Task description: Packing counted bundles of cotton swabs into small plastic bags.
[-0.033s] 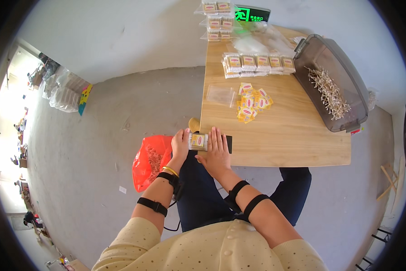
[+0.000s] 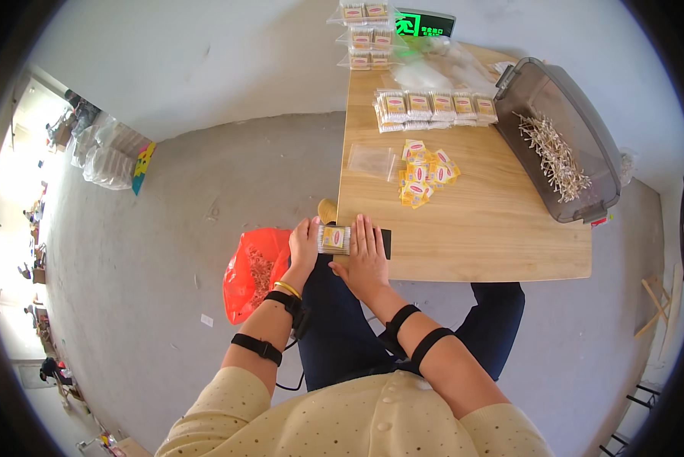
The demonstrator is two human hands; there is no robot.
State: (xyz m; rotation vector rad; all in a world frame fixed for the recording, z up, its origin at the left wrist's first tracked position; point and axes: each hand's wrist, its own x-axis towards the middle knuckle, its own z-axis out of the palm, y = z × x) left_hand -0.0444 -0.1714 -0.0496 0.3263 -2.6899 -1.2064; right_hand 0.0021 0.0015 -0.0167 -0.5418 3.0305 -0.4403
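Observation:
A small pack of cotton swabs with a yellow and white card on it [image 2: 335,239] sits between my hands at the table's left front corner. My left hand [image 2: 304,242] is closed at the pack's left end, fingertips against it. My right hand [image 2: 367,255] lies flat over the right end, fingers stretched out. A black flat block [image 2: 386,244] sticks out from under my right fingers; the rest of it is hidden. Further back lie several loose yellow and white cards [image 2: 426,174] in a heap, beside a clear plastic bag [image 2: 372,161].
A grey translucent bin [image 2: 536,91] holding loose cotton swabs [image 2: 554,158] stands on the table's [image 2: 494,228] right side. Rows of swab packs [image 2: 433,107] and bagged packs [image 2: 369,36] are at the back. A red plastic bag [image 2: 239,278] is left of my left hand, below the table.

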